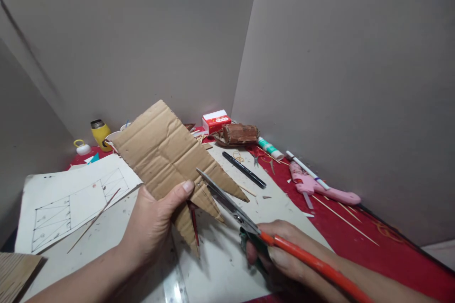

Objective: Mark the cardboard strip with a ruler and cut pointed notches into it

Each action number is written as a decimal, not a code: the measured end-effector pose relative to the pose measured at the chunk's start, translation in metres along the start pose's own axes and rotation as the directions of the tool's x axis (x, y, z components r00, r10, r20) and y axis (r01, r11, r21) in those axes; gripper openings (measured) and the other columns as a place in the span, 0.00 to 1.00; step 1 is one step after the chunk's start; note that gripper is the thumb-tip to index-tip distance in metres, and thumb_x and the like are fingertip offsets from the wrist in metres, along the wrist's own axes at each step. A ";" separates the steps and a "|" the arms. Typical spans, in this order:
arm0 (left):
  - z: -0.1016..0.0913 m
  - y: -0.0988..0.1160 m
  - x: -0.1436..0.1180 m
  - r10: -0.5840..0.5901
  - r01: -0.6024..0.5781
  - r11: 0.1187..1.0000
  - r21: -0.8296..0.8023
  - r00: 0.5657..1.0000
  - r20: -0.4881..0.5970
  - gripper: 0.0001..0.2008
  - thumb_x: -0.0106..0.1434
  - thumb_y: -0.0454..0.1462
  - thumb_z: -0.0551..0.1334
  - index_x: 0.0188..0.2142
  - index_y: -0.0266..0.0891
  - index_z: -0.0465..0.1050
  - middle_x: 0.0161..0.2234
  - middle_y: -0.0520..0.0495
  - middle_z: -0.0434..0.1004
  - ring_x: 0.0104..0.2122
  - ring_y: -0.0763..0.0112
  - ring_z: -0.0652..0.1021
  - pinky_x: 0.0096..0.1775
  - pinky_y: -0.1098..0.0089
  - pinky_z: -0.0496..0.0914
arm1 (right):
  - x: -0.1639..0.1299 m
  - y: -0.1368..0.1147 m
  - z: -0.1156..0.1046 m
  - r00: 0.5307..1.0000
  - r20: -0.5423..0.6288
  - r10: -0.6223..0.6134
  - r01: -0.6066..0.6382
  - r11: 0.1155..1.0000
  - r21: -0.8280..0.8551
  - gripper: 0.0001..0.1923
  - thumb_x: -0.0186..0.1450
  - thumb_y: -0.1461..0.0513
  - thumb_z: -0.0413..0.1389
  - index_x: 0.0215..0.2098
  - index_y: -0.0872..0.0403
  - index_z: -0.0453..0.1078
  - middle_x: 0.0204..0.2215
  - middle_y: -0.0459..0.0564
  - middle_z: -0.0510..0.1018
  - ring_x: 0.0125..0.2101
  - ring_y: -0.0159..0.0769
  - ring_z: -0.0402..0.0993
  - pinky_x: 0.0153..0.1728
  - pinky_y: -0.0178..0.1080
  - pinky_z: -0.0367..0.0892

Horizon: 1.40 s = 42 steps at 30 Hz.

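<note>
- While the left hand [151, 227] pinches the cardboard piece [170, 161], thumb on top,
- the right hand [280, 253] is clenched around orange-handled scissors [245, 220], blades biting the cardboard's edge.

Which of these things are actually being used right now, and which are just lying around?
In use: cardboard piece held by the left hand; scissors in the right hand.
Lying about: pink glue gun, black pen, red box, yellow flask, drawing sheet.
</note>
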<state>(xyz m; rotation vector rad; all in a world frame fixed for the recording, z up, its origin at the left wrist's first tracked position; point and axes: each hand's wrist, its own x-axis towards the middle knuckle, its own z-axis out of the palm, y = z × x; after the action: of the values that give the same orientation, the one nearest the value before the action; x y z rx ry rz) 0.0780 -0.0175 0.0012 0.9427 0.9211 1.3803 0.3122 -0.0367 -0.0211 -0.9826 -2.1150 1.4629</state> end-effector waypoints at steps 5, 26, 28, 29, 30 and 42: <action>0.005 0.001 -0.001 -0.025 0.025 1.000 0.008 0.999 -0.036 0.31 0.55 0.37 0.73 0.58 0.41 0.71 0.47 0.42 0.82 0.46 0.55 0.81 0.45 0.61 0.78 | -0.001 0.009 -0.001 0.994 0.066 0.085 -0.093 0.989 0.116 0.35 0.62 0.31 0.41 0.34 0.52 0.63 0.23 0.42 0.59 0.22 0.30 0.54 0.21 0.33 0.56; 0.002 0.001 -0.003 -0.028 0.028 0.998 0.047 1.000 -0.009 0.31 0.54 0.31 0.72 0.58 0.42 0.71 0.48 0.43 0.82 0.47 0.54 0.81 0.47 0.61 0.78 | 0.002 0.055 0.014 0.993 0.002 0.119 -0.116 0.964 0.241 0.24 0.64 0.44 0.55 0.27 0.55 0.66 0.20 0.40 0.61 0.20 0.27 0.56 0.19 0.30 0.54; 0.000 0.001 -0.004 -0.022 0.021 0.998 0.057 1.000 0.007 0.30 0.55 0.31 0.71 0.57 0.41 0.72 0.48 0.43 0.82 0.48 0.54 0.80 0.48 0.60 0.77 | 0.001 0.051 0.013 0.995 0.019 0.096 -0.098 0.963 0.253 0.25 0.64 0.42 0.55 0.27 0.55 0.66 0.20 0.40 0.61 0.20 0.27 0.57 0.20 0.30 0.55; 0.000 0.001 -0.004 -0.019 0.019 0.998 0.062 1.000 0.009 0.29 0.55 0.31 0.71 0.57 0.40 0.72 0.48 0.42 0.82 0.49 0.53 0.80 0.48 0.60 0.77 | 0.000 0.050 0.012 0.996 0.026 0.083 -0.087 0.963 0.256 0.25 0.64 0.41 0.54 0.28 0.55 0.66 0.20 0.40 0.60 0.20 0.27 0.57 0.20 0.30 0.55; -0.001 0.001 -0.004 -0.020 0.019 0.998 0.067 1.000 0.012 0.29 0.55 0.32 0.71 0.57 0.40 0.72 0.48 0.42 0.82 0.49 0.53 0.80 0.48 0.60 0.77 | 0.000 0.048 0.011 0.997 0.027 0.069 -0.074 0.964 0.255 0.26 0.64 0.40 0.54 0.28 0.55 0.66 0.21 0.40 0.60 0.20 0.28 0.57 0.20 0.30 0.55; 0.003 0.005 -0.002 0.025 -0.025 0.999 0.049 1.000 -0.012 0.31 0.53 0.30 0.72 0.57 0.40 0.71 0.46 0.43 0.83 0.47 0.53 0.81 0.44 0.63 0.79 | 0.006 0.060 0.026 0.993 -0.092 0.069 -0.053 0.984 0.168 0.25 0.66 0.42 0.52 0.30 0.55 0.68 0.19 0.41 0.61 0.19 0.27 0.54 0.18 0.30 0.53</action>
<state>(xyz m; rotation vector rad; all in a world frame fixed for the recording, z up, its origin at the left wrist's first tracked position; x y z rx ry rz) 0.0790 -0.0195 0.0074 0.9865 0.9588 1.3915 0.3111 -0.0365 -0.0865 -1.0416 -1.8765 1.5586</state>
